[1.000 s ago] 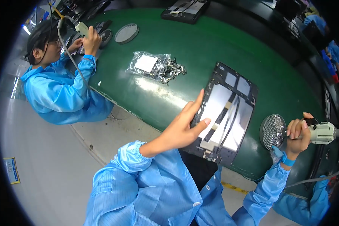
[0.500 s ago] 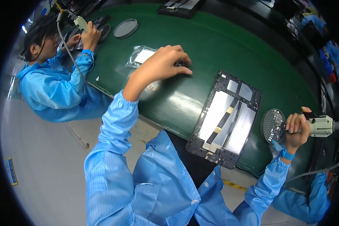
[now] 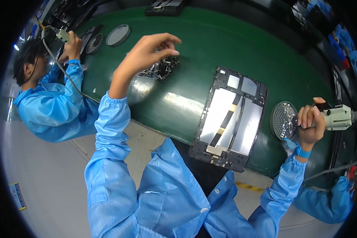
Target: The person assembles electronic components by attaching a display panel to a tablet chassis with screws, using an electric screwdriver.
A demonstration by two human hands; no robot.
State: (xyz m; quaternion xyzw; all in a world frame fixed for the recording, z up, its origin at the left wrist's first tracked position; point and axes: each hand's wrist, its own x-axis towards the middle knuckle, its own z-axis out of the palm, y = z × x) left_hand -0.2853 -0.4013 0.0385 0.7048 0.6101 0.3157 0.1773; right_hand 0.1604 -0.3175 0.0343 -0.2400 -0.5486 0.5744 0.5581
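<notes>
- The left hand point(image 3: 146, 53) hovers over the far left part of the green desk point(image 3: 210, 43), fingers curled, thumb and forefinger pinched close together above a clear bag of small metal parts point(image 3: 160, 68). Whether a part sits between the fingertips is too small to tell.
- The right hand point(image 3: 310, 127) is wrapped round a pale power screwdriver point(image 3: 337, 118) at the right edge of the desk, just beside a round perforated tray point(image 3: 283, 120).
- Between the hands, near the person, lies a flat tablet frame point(image 3: 230, 119), dark-rimmed with shiny plates and a thin ribbon down its middle.
- The parts look tiny, hard and light: likely to slip or scatter, so best picked one at a time by fingertip pinch.
- The frame seems thin and stiff yet delicate; I would hold it by the dark rim, away from the ribbon and the plates.
- At far left a co-worker point(image 3: 47, 103) in a blue coat works with a similar tool.
</notes>
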